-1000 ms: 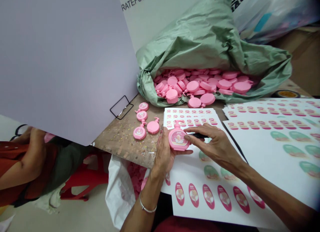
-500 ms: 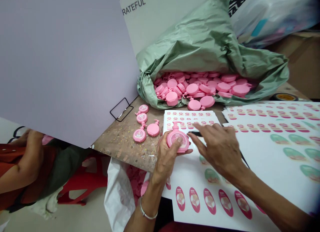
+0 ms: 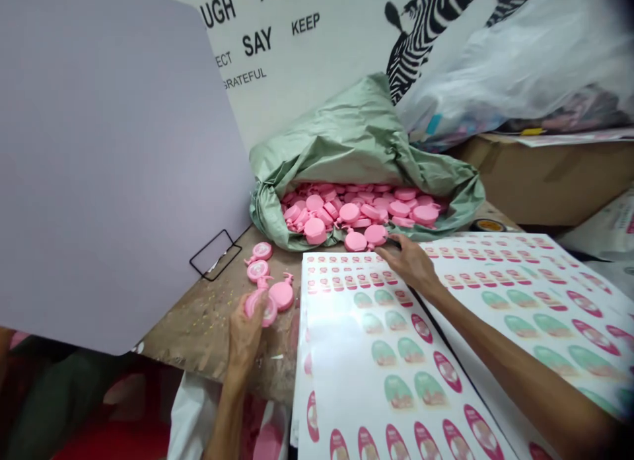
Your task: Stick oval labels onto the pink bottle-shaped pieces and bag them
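Observation:
On the left of the table my left hand (image 3: pixel 244 338) is closed around a labelled pink pump bottle (image 3: pixel 268 310), blurred by motion. Beside it lie several small pink pump bottles, one of them a plain-looking bottle (image 3: pixel 281 295), another a labelled bottle (image 3: pixel 258 270). My right hand (image 3: pixel 412 265) grips a slim black tool (image 3: pixel 393 242), whose exact kind I cannot make out. Its fingertips are close to a plain pink bottle (image 3: pixel 375 234) at the mouth of the green sack (image 3: pixel 341 126); whether they touch it is unclear. Sheets of printed stickers (image 3: pixel 341 354) lie under my right forearm.
More pink bottles (image 3: pixel 349 212) fill the sack. Another stack of sticker sheets (image 3: pixel 515 301) lies to the right, with a roll of tape (image 3: pixel 489 225) behind it. A large grey panel (image 3: pixel 113 149) stands on the left, near a black wire frame (image 3: pixel 215 254). A cardboard box (image 3: pixel 549 179) sits behind.
My left hand has carried the labelled bottle leftward to the group of bottles. My right hand has moved away from it toward the sack's mouth, still with the black tool. The view has tilted up.

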`<action>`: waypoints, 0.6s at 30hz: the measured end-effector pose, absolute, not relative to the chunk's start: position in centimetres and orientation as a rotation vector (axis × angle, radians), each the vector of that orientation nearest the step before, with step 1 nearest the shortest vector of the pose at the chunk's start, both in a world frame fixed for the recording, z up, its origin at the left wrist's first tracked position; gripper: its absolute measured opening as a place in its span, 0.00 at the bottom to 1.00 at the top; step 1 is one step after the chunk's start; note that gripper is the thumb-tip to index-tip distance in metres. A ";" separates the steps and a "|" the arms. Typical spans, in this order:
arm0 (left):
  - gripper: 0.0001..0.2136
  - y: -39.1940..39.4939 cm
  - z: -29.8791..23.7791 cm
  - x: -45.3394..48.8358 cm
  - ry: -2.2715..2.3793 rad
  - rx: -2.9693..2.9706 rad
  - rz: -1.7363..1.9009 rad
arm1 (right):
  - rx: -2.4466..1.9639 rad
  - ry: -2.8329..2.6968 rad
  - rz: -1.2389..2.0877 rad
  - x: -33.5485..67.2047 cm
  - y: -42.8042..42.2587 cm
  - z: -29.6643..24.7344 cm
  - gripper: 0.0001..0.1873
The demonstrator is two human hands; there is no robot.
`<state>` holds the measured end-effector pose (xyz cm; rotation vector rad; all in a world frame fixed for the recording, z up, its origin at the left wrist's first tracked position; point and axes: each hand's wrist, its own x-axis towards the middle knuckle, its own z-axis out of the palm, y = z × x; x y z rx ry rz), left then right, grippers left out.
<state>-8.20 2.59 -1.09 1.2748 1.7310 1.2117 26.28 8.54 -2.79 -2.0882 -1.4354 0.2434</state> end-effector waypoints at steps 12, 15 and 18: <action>0.27 -9.2 -11.3 1.1 0.686 2.882 0.657 | -2.099 -1.120 0.275 29.2 14.0 -3.5 0.24; 0.29 -9.4 -11.6 0.4 0.707 2.871 0.506 | -1.974 -1.143 0.278 30.0 11.5 -1.7 0.24; 0.35 -8.0 -8.9 -1.4 0.659 2.721 0.319 | -1.869 -1.183 0.406 30.1 8.0 -0.4 0.25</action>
